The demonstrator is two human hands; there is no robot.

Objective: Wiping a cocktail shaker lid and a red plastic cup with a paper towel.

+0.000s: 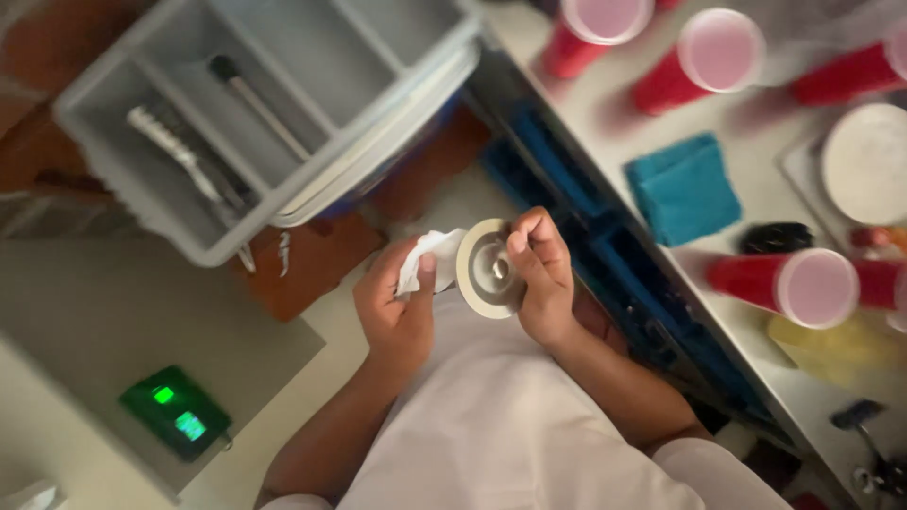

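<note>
A pale surface runs along my right, a grey floor below me. My right hand has its fingers curled onto a small round disc, pale-rimmed with a metallic centre, thumb and fingertips pressed on its face and edge so it stands tilted in front of my chest. My left hand is closed around a crumpled white cloth, its fingers narrow, pinching the wad against the disc's left rim. Both hands meet over my white shirt, above the floor and off the surface.

Outward to the right, a folded blue cloth lies on the surface, with red cups standing behind it and another red cup lying nearer me. A round white lid sits at the far right. To my upper left a grey divided bin holds utensils. Down at the left, a small device with green lights rests on a grey ledge.
</note>
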